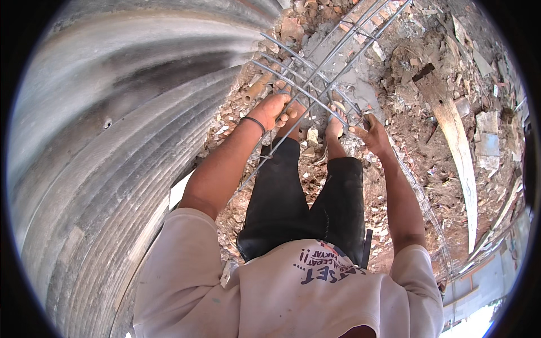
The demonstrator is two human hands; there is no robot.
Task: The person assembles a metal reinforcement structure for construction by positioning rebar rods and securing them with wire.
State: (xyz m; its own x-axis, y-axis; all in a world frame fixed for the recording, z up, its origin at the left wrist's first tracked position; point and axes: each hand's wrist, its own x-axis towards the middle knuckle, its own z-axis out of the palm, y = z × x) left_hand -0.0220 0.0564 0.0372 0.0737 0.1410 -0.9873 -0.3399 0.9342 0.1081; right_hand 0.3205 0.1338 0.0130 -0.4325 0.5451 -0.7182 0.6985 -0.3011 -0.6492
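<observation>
So you've got a rebar cage (324,73) in front of you, long grey steel bars running away from you up toward the top of the frame, with thinner cross ties looped around them at intervals. It sits low over the rubble ground (417,141), right above your bare feet, and the near end reaches back toward your knees.

Your left hand (274,110) is wrapped around one of the bars on the left side of the cage, fingers curled closed on it, dark band on the wrist. Your right hand (372,130) is closed on a bar at the right side, thumb side up. The two hands are apart, one on each flank of the cage.

Around it: a big corrugated metal sheet (112,141) fills the whole left side, and a weathered wooden plank (453,141) lies on the dirt off to the right among broken brick and concrete bits.

Hard to make out: the far end of the cage runs out of frame at the top, your legs and shorts cover part of the near end, and the ties blur together where the bars cross.
</observation>
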